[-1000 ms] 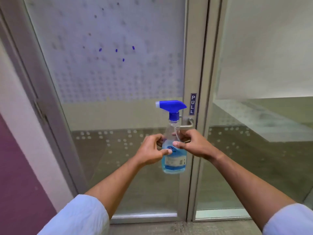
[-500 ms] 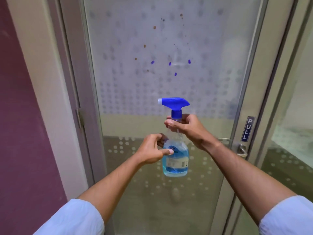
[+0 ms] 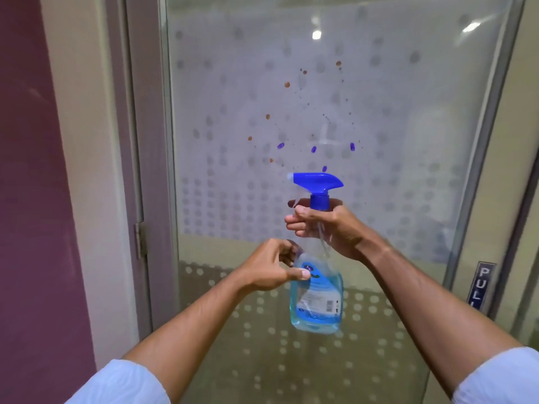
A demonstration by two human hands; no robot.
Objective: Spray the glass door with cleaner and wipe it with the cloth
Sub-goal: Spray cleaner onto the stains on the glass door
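A clear spray bottle point(image 3: 316, 301) of blue cleaner with a blue trigger head hangs upright in front of the glass door point(image 3: 393, 118). My right hand point(image 3: 326, 228) grips its neck just under the trigger head. My left hand point(image 3: 271, 268) holds the bottle's upper body from the left, thumb on the label. The frosted, dotted glass carries blue spots point(image 3: 313, 149) and brown spots point(image 3: 287, 84) above the nozzle. No cloth is in view.
A grey door frame with a hinge point(image 3: 141, 239) stands at the left, beside a cream and purple wall point(image 3: 29, 199). A "PULL" sign point(image 3: 481, 282) sits on the door's right stile.
The view has swung left and closer to the stained glass. My right hand slid from the bottle's body up to its neck, and the bottle rose a little. The left hand kept its hold.
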